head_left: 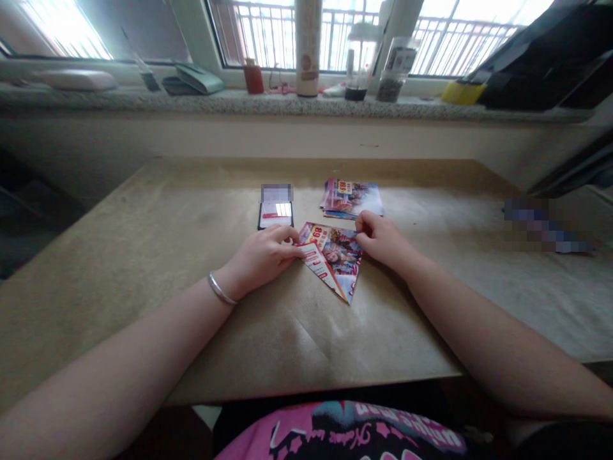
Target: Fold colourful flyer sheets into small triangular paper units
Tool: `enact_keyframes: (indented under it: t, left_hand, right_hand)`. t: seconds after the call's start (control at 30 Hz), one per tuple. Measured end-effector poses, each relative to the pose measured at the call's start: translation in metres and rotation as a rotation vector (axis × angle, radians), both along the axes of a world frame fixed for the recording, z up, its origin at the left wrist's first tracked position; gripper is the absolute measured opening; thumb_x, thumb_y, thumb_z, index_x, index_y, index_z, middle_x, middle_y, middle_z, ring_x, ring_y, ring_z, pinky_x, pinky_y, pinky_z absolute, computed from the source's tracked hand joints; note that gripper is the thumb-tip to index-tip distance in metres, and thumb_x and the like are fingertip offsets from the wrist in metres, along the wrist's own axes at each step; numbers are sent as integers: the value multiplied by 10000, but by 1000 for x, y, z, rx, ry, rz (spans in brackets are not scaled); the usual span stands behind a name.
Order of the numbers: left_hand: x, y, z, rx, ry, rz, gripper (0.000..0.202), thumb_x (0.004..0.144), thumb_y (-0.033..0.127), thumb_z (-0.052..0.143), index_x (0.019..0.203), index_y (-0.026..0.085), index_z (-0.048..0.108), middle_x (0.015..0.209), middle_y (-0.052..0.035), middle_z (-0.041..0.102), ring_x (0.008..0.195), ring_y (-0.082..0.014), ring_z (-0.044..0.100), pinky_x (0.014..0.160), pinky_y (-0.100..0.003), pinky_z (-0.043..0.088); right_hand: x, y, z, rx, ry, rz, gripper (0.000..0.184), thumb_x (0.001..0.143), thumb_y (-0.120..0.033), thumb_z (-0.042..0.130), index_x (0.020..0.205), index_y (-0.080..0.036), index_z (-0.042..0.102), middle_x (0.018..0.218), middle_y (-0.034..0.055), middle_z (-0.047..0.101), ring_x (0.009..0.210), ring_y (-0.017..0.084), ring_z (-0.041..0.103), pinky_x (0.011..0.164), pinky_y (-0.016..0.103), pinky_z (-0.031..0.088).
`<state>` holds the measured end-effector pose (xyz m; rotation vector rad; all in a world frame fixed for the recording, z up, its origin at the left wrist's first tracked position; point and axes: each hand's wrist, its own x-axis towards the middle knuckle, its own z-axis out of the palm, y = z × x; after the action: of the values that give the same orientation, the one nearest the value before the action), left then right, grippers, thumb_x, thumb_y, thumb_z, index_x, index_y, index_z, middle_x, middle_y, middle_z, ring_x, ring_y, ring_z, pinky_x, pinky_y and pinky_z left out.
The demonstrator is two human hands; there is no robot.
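GRIP: left hand (274, 251) and right hand (382, 240) both closed on one folded sheet (343, 250)

The left thumb and fingertips grip the sheet's left corner, at the top of a turned-over flap (320, 268). The right thumb and forefinger appear to pinch the right edge, near its far corner. The sheet lies on the table (143, 255) between the hands, its tip towards the person.

Creasing, as I judge it from where I stand: hold the right edge steady. Align the flap before pressing. Run a fingertip along the lower-left fold, from corner to tip, with even pressure; a slipping sheet may crease askew.

Count, working outward:
- Hands: two; silver bracelet (220, 289), one, on the left wrist
- Folded sheet: one, with one flap showing
- Printed stack (355, 198): one, just beyond the sheet; I cannot count its layers
- Phone (276, 214): one, just beyond the left hand
- Red bottle (253, 77): one, on the windowsill (268, 105)
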<state>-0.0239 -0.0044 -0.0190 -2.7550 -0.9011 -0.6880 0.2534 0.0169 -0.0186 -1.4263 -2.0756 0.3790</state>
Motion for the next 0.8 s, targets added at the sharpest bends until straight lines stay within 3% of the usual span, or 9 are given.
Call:
enact_keyframes:
  t: [0.07, 0.2, 0.4, 0.53, 0.67, 0.8]
  left_hand:
    - [0, 0, -1, -19, 28, 45, 220, 913, 248, 527, 961, 293, 737, 1020, -45, 637, 836, -130, 591, 722, -246, 491]
    - [1, -2, 1, -37, 47, 86, 205, 906, 259, 538, 963, 267, 734, 1055, -60, 643, 905, -167, 597, 780, -299, 503]
    - [1, -3, 4, -51, 28, 94, 262, 884, 221, 533, 1108, 202, 666, 1117, -96, 625, 999, -216, 590, 860, -365, 508]
    - [2, -4, 5, -33, 28, 37, 272, 904, 265, 519, 1139, 221, 651, 1120, -89, 627, 985, -210, 598, 849, -361, 510]
    - [4, -7, 7, -33, 31, 4, 277, 910, 269, 521, 1155, 240, 645, 1137, -76, 633, 977, -199, 613, 849, -353, 514]
    - [4, -6, 6, -49, -2, -3, 293, 911, 283, 523, 1175, 227, 636, 1178, -94, 626, 1030, -208, 614, 890, -371, 518]
  right_hand:
    - [-1, -1, 0, -27, -4, 17, 48, 684, -197, 510, 726, -207, 530, 601, -21, 526, 543, 128, 452, 522, 251, 324]
    - [0, -2, -2, -72, 26, 60, 178, 753, -231, 507, 833, -198, 663, 568, -22, 543, 518, 122, 454, 517, 248, 332]
    - [2, 5, -9, 21, 189, -61, 194, 815, -243, 444, 851, -202, 630, 643, -2, 564, 566, 143, 480, 545, 265, 356]
    - [1, 6, -13, 19, 274, -117, 191, 834, -241, 424, 840, -214, 613, 659, -5, 566, 586, 151, 493, 573, 278, 381]
    - [-1, 5, -13, -20, 286, 20, 202, 833, -229, 435, 822, -208, 636, 699, 7, 606, 634, 159, 535, 614, 291, 420]
    - [-4, 1, -9, 73, 241, 187, 219, 852, -215, 448, 843, -205, 666, 840, 40, 659, 806, 180, 595, 751, 317, 453]
